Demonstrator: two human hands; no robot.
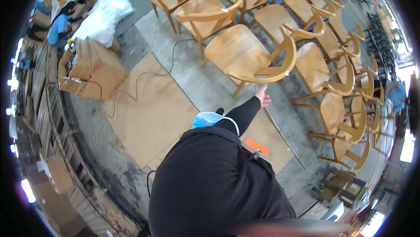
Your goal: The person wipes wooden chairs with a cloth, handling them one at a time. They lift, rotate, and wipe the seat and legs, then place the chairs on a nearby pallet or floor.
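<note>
My left hand (264, 97) reaches forward in a black sleeve, its fingers spread and nothing visible in them. Just beyond it stands a light wooden chair (236, 53) with a curved backrest. The hand is close below that backrest; whether it touches cannot be told. A blue face mask (207, 119) hangs by a loop at my bent arm. An orange piece (257, 146) with a metal clip (258, 153) shows beside my dark clothing. My right hand is out of view.
Many more wooden chairs (313, 66) stand in rows ahead and right. Cardboard sheets (140, 119) cover the floor, crossed by a thin cable (136, 89). An open carton (98, 70) and white wrapping (107, 16) are at left, near a person in blue (59, 29). A long rack (65, 136) runs left.
</note>
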